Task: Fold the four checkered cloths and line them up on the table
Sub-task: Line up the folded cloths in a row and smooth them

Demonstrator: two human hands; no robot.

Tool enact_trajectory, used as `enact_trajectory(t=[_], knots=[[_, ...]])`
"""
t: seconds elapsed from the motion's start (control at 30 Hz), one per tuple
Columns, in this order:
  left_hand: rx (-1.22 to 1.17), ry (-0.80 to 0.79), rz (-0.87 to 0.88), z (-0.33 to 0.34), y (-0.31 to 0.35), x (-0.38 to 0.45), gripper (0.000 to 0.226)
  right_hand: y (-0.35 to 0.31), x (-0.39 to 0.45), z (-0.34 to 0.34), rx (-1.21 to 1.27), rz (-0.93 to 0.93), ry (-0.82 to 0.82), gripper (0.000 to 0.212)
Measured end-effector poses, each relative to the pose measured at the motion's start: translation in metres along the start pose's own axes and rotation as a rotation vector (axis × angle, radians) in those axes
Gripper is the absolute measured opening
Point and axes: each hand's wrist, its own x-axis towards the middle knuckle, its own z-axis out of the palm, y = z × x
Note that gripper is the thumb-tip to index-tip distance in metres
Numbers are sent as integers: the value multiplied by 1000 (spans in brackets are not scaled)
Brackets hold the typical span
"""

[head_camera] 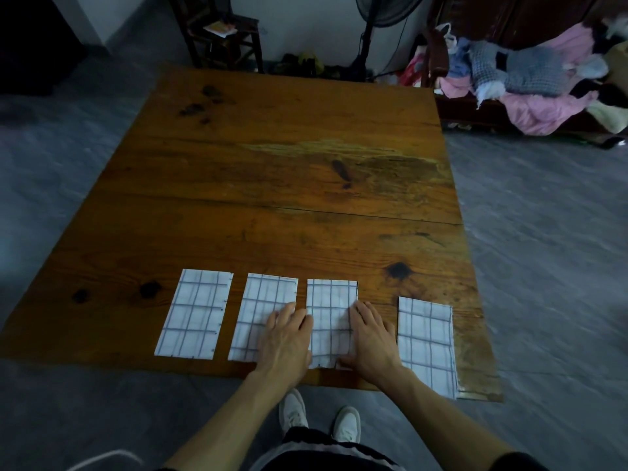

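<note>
Four folded white cloths with dark grid lines lie in a row near the front edge of the brown wooden table (289, 171): the leftmost cloth (195, 314), second cloth (258, 300), third cloth (331, 317) and rightmost cloth (426, 345), which sits nearer the edge than the others. The left hand (287, 338) lies flat, fingers straight and close together, across the second cloth's right edge. The right hand (372, 338) presses the third cloth's right edge, fingers straight and together.

Worn wooden table (272, 171), dark knots and stains. Four folded checkered cloths along near edge: far-left cloth (195, 314), second cloth (260, 307), third cloth (331, 314), right cloth (426, 341), set nearer, overhanging the edge.
</note>
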Motion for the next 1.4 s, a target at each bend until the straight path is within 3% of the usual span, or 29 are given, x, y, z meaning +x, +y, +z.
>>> enact_trajectory(t=[0.47,0.63,1.13,1.4], knots=[[29,-33,29,-2,-2,7,73,7,-3,-4,5,33,7,110],[22,-12,34,-10,4,10,72,-3,-5,0,-11,-17,150,85],[29,-43,76,-3,-5,12,73,3,-5,3,-55,-9,25,91],[-63,-6,29,-20,33,21,66,56,-31,-22,46,92,168,73]])
